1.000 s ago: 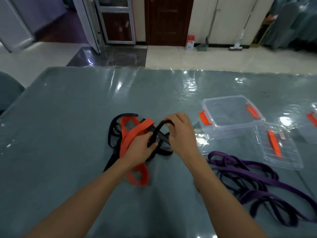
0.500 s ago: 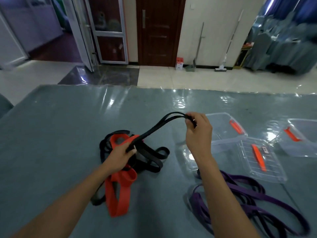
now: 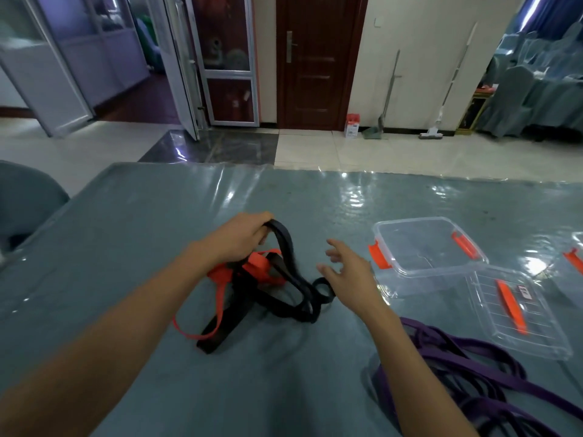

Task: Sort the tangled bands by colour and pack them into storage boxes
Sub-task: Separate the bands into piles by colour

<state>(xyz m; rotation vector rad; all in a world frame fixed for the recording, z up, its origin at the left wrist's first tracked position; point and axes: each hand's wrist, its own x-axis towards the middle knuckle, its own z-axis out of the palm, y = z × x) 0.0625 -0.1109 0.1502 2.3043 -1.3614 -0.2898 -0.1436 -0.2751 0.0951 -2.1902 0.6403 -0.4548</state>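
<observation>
1. A loop of the black band (image 3: 285, 247) is gripped by the left hand (image 3: 239, 239) and lifted off the counter (image 3: 126, 234); the orange band (image 3: 258, 266) is tangled in it.
2. The right hand (image 3: 348, 272) is held beside the pile, fingers (image 3: 331, 252) spread, holding nothing; the orange one probably must be pulled free next.
3. A clear box (image 3: 426, 250), its lid (image 3: 517, 310) and purple bands (image 3: 457, 367) lie to the right.

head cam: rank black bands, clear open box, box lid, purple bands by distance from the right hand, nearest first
From the right hand:
1. black bands: just left of it, a loop nearly at the fingers.
2. clear open box: to its right, orange latch closest.
3. box lid: farther right, beside the box.
The purple bands, toward the camera by the forearm, are too close to call against box or lid.
</observation>
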